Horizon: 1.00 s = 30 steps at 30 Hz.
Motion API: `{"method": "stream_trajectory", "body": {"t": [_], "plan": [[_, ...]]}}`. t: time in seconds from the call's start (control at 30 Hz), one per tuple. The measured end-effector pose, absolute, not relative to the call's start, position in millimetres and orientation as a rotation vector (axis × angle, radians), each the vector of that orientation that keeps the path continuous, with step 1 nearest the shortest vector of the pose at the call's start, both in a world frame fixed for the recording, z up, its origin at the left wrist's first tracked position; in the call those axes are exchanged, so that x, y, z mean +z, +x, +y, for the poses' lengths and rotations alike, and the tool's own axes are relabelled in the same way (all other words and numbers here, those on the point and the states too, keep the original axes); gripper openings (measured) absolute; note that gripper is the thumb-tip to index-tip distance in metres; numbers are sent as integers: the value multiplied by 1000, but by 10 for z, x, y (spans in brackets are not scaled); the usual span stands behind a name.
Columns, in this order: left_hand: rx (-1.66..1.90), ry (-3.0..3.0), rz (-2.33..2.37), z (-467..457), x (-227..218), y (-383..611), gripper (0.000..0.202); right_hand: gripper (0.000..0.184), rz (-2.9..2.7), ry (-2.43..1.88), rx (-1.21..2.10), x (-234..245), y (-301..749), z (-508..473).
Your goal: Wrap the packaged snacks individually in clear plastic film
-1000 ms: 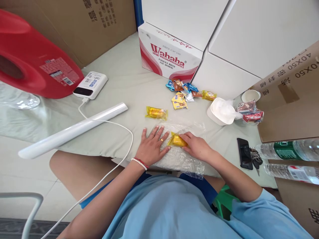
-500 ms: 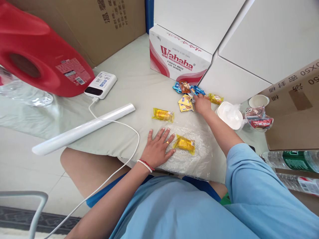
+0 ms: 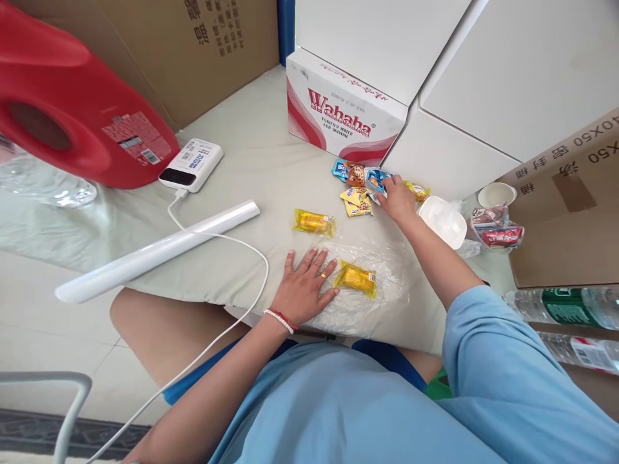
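My left hand lies flat with its fingers spread, on the edge of a clear plastic bag. Just right of it, a yellow-wrapped snack rests on the bag; a second yellow snack pack lies beyond my fingertips. My right hand reaches to the small packets by the carton, its fingers and thumb closed at the edge of a blue snack packet. Around it lie a brown packet, another blue packet, yellow biscuit packets and a yellow packet partly behind the hand.
A Wahaha carton and white cabinets bound the back. At right are a white bowl, wrapped snacks and bottles. Leftward are a red jug, a white device, its cable and a white tube.
My right hand has shifted slightly at the packets, and the blue packet beside it now lies flatter with more of its face showing. My left hand stays put. The view has moved slightly.
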<state>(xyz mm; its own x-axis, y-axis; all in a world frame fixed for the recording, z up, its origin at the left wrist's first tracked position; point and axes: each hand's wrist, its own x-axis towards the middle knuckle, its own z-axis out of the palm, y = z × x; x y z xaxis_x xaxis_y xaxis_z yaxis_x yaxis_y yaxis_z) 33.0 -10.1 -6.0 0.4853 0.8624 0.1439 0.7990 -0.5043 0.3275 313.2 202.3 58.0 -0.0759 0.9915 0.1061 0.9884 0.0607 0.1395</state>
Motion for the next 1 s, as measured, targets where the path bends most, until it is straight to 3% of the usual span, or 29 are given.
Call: {"method": "stream_trajectory", "body": {"t": [0.17,0.33,0.37,0.43,0.53,0.63,0.73,0.87,0.93,1.0], "plan": [[378,2511,1432,-103,-37,329,62,38,2221,2109,214,592,2940,2253],[399,2497,1430,-106,-41,320,61,30,2320,2618,16,778,3023,1969],[406,2494,1426,-106,-46,318,62,28,2365,2751,-189,820,3056,1782],[419,2492,1416,-105,-56,315,62,27,2356,2928,-900,878,3102,1295],[423,2497,1409,-105,-71,311,62,35,2025,2719,-1995,847,3069,481],[411,2511,1413,-106,-81,313,62,43,1702,2575,-2327,671,2949,-108],[401,2528,1420,-109,-84,320,61,43,1722,2609,-2115,464,2875,-353],[380,2546,1421,-110,-89,330,61,32,2127,2711,-1216,411,2878,-404],[374,2544,1427,-109,-90,332,60,42,2330,2645,-774,492,2859,-418],[371,2543,1429,-107,-88,333,60,52,2542,2354,-592,585,2803,-448]]}}
